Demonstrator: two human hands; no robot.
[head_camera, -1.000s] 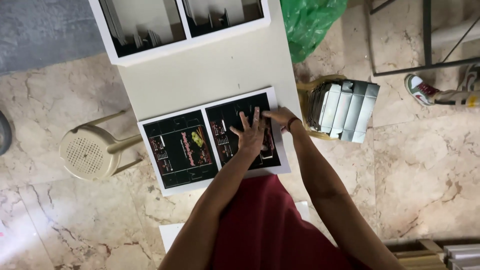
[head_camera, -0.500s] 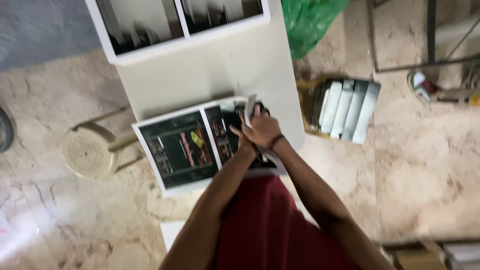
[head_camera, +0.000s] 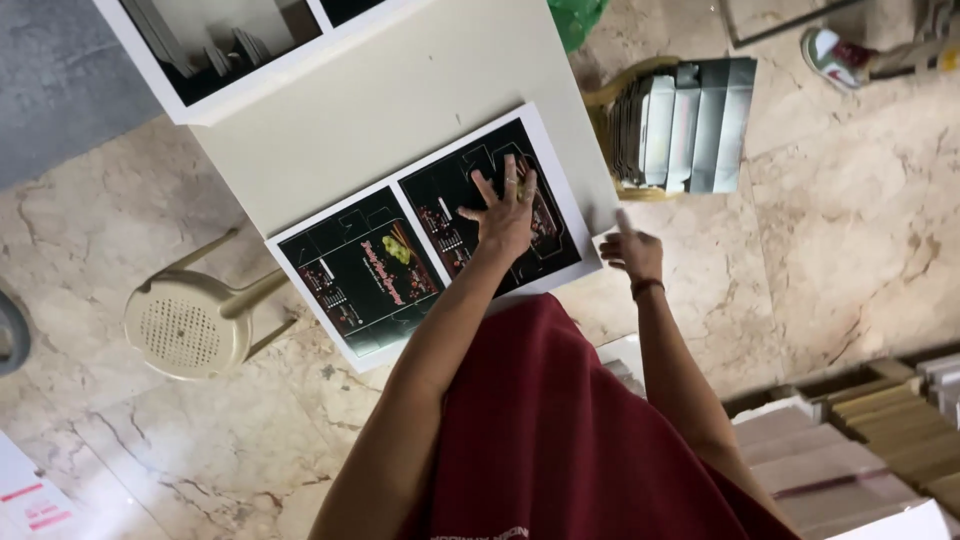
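A stack of printed sheets (head_camera: 372, 272), black with a white border and two box-layout panels, lies on the white table (head_camera: 400, 110). My left hand (head_camera: 505, 215) rests flat on the right panel with its fingers spread. Just past the table's right edge, my right hand (head_camera: 632, 252) hovers with a band on its wrist. It holds nothing, and one finger points up toward the table edge. My red shirt fills the lower middle of the view.
A pile of folded grey cartons (head_camera: 690, 125) sits on a stool right of the table. A cream plastic stool (head_camera: 190, 320) stands to the left, and a white shelf unit (head_camera: 220, 50) on the table's far end. Stacked cardboard (head_camera: 860, 420) lies at lower right. Another person's shoe (head_camera: 835, 50) shows at top right.
Both hands were on the right panel and a sheet edge was lifted. Now my right hand has moved off to the right of the table, while my left stays pressed on the sheet.
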